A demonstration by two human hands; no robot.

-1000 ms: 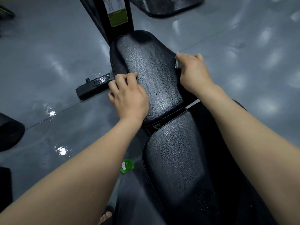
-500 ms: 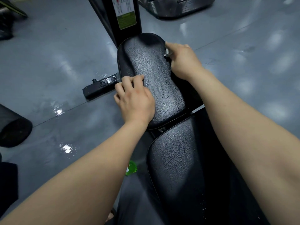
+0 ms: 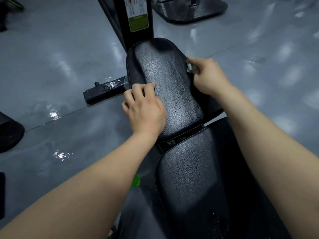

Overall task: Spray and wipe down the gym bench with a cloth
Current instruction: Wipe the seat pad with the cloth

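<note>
The black gym bench has a cracked, damp far pad [image 3: 165,80] and a near pad [image 3: 193,178] running toward me. My left hand [image 3: 144,107] rests on the far pad's left edge with its fingers curled over the rim. My right hand [image 3: 207,75] sits at the pad's right edge and grips a small pale cloth [image 3: 189,67], of which only a bit shows past the fingers. A green object [image 3: 135,181], perhaps the spray bottle, lies on the floor beside the bench, mostly hidden by my left forearm.
A black upright post with a green label [image 3: 138,16] stands just beyond the bench. A black frame foot [image 3: 105,89] juts left on the wet grey floor. A dark machine base [image 3: 189,9] lies at the back, a black roller [image 3: 10,133] at the left.
My right hand with the cloth went forward along the pad's right edge, then slid back a little toward me. My left hand stayed on the left edge.
</note>
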